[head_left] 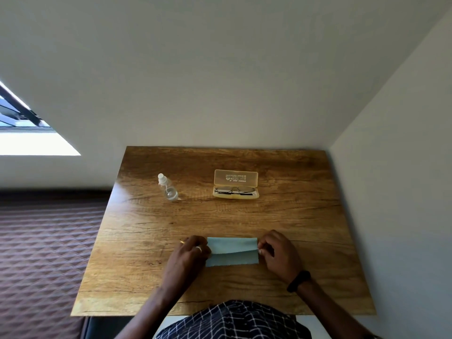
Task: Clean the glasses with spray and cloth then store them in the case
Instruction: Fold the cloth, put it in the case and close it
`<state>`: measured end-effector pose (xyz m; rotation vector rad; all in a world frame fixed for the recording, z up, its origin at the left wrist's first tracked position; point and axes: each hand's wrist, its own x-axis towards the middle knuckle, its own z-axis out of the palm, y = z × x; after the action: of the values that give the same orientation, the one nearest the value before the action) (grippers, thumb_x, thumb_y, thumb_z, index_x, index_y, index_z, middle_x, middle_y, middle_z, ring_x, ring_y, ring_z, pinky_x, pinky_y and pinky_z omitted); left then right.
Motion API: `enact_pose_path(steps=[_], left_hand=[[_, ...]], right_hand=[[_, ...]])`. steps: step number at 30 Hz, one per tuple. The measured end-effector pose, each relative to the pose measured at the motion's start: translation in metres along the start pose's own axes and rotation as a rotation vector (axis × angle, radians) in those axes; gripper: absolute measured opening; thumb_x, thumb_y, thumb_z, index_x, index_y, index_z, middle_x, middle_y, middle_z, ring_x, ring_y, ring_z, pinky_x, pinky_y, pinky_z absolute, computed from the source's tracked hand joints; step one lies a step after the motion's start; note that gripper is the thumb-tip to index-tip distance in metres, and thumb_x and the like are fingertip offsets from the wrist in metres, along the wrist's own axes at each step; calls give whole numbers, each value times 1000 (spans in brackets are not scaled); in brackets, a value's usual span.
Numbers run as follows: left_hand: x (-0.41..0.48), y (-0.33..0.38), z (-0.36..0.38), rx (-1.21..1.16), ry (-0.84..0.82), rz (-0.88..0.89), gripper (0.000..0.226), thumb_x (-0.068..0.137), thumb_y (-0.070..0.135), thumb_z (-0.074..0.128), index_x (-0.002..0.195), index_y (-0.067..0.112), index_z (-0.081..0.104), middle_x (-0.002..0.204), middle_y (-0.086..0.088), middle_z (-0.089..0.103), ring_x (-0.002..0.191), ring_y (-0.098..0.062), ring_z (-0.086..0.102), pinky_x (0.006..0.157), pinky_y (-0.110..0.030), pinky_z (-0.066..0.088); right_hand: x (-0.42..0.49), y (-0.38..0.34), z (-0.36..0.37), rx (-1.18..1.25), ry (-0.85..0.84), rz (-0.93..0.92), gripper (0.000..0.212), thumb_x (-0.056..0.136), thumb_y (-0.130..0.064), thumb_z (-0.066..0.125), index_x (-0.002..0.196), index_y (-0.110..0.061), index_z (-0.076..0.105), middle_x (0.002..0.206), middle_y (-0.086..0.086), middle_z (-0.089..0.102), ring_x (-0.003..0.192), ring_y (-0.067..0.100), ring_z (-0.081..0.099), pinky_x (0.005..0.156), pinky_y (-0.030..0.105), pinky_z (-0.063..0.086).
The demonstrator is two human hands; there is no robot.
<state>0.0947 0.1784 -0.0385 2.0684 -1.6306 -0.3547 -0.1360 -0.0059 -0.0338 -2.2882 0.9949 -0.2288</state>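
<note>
The rectangular wood-grain table (293,228) fills the corner, its right edge close against the pale wall (391,167) and its left edge open above a quilted brown surface (49,241). Near the front edge lies the pale blue cleaning cloth (232,250), half folded; the left hand (193,253) grips its left end and the right hand (278,253) pinches its right end, fingers curled on the fabric. The fold looks to be the step in hand: keep both ends level and press the crease flat. Well apart, toward the back, the translucent yellow plastic case (236,178) stands open, the dark thin-framed glasses (234,190) lying inside. The small clear spray bottle (168,189) stands to its left. A broad stretch of tabletop separates cloth and case, room enough to reach, I judge
</note>
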Motion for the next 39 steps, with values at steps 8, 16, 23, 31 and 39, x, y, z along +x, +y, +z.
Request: enact_pose_path(steps=[8, 16, 23, 31, 39], left_hand=[[-20, 2, 6, 32, -41, -15, 20, 82, 21, 82, 101, 20, 76, 125, 0, 66, 94, -21, 69, 75, -34, 62], [-25, 1, 7, 73, -29, 26, 23, 77, 21, 86, 98, 20, 76, 122, -1, 66, 94, -20, 67, 75, -32, 60], [-31, -4, 12, 102, -7, 57, 16, 92, 30, 68, 102, 20, 74, 123, -1, 65, 101, -19, 64, 79, -32, 58], [-21, 5, 13, 159, 40, -68, 43, 96, 38, 49, 131, 21, 65, 142, -8, 56, 126, -31, 53, 94, -45, 51], [-11, 0, 28, 314, -255, -176, 69, 99, 66, 29, 160, 41, 11, 168, 2, -23, 153, -19, -26, 118, -50, -16]], right_hand=[[-15, 3, 4, -36, 5, -19, 16, 74, -14, 75, 80, -25, 65, 94, -13, 59, 91, 6, 54, 81, 28, 49], [-22, 4, 6, -107, 33, -69, 19, 72, -13, 76, 79, -26, 64, 95, -13, 55, 91, 7, 49, 77, 28, 49], [-28, 6, 10, -134, 42, -91, 16, 71, -15, 77, 83, -24, 70, 100, -9, 57, 93, 10, 52, 77, 31, 51], [-27, 3, 12, -98, 163, -51, 30, 85, -18, 66, 114, -24, 67, 112, -4, 61, 103, 12, 55, 84, 38, 53], [-27, -3, 23, -490, -51, -59, 58, 89, -57, 41, 145, -41, 34, 162, 3, 15, 141, 32, 25, 104, 53, 36]])
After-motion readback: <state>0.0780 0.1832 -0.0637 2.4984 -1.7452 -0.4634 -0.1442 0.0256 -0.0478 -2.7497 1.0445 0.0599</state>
